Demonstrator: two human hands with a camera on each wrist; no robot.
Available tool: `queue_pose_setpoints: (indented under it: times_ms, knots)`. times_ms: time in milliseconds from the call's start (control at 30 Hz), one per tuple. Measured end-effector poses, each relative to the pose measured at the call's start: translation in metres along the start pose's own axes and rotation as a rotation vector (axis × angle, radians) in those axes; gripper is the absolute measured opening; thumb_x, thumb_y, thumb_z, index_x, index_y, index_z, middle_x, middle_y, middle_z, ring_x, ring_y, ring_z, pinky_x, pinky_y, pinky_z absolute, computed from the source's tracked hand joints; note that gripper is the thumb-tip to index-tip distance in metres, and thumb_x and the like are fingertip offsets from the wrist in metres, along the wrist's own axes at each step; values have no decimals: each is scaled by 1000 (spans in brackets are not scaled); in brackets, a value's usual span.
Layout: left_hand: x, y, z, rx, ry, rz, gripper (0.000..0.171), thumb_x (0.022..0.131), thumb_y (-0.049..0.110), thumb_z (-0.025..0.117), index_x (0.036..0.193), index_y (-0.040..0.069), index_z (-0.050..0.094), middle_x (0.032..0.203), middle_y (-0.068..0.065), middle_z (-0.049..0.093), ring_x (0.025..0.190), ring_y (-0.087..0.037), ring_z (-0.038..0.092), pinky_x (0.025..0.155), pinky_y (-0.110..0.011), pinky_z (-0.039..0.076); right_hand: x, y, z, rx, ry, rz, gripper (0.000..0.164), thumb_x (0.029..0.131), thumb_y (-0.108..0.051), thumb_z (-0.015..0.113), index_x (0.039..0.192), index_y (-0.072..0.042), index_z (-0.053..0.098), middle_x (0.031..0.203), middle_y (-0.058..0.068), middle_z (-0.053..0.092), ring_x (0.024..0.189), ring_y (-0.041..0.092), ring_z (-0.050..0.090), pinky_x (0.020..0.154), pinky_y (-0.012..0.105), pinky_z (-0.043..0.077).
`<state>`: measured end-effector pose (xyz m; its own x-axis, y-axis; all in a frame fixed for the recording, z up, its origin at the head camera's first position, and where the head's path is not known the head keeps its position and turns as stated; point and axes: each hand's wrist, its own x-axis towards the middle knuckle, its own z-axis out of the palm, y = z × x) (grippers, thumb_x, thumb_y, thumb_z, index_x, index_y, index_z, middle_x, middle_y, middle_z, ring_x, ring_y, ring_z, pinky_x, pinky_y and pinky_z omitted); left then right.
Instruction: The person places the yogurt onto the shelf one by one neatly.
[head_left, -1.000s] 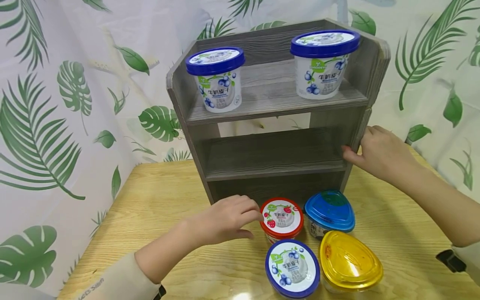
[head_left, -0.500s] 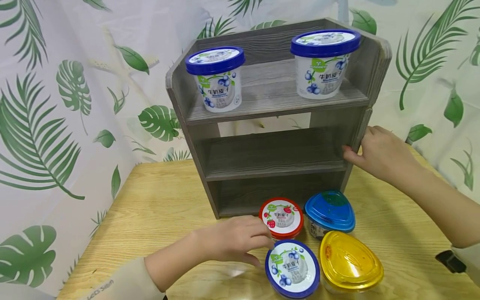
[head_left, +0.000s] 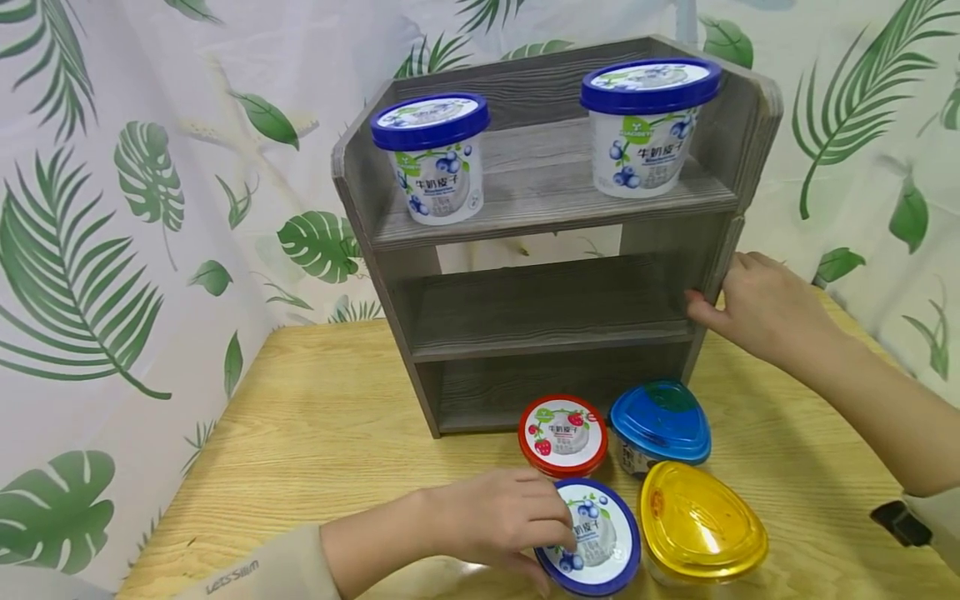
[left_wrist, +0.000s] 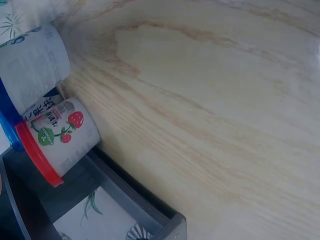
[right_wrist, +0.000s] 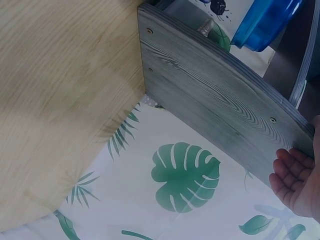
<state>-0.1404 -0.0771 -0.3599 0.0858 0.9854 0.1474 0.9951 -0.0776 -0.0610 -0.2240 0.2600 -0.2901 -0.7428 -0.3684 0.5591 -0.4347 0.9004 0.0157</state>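
Left hand (head_left: 506, 517), thumb and fingers apart, overlaps the round, white, blue-lidded cup (head_left: 602, 540) on the yellowish wood-grain table (head_left: 322, 400); contact cannot be told. Farther back, right hand (head_left: 757, 304) grips the grey wood-grain shelf unit (head_left: 555, 304) by its right edge.

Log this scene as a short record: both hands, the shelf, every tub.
Left hand: fingers over the round, blue-rimmed, blueberry-print lid of the front-left tub; grip unclear
Right hand: holds the right side of the grey wooden shelf, thumb at its front edge
Top board: two round white plastic blueberry-print tubs, blue-lidded, one left, one right
Pale wooden table: front-left tub; behind it, round white strawberry-print tub with red-rimmed lid; rightward, two tubs with rounded-triangular lids, translucent blue behind, translucent yellow in front
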Motion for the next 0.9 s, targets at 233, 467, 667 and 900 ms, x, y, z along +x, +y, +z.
queue_pose_setpoints:
  times_ms: [233,467,667,900]
  knots:
    - [4,4,11,-47,34,20,36,90,44,60,111,15,63,106,4,62,99,-8,51,95,-13,35,-1,-3,-2,23,-25,45,31,83,-21,62,97,4,52,75,20,59,71,40,56,67,52,49]
    - [4,11,28,57,138,69,28,95,39,54,107,17,66,102,6,64,96,-6,54,92,-15,37,-1,-2,-1,47,-61,74,30,85,-21,61,98,4,51,76,21,57,72,39,55,66,53,48]
    - [2,12,36,84,218,82,25,95,36,55,103,14,65,100,4,63,95,-8,55,92,-16,39,-1,-1,0,62,-64,77,28,85,-20,61,96,4,51,74,19,55,70,38,55,64,52,47]
    - [2,13,38,104,212,116,20,96,28,54,103,13,65,99,3,63,94,-8,55,94,-16,40,0,-2,1,73,-58,88,25,85,-20,61,94,2,51,73,18,56,69,37,55,62,51,47]
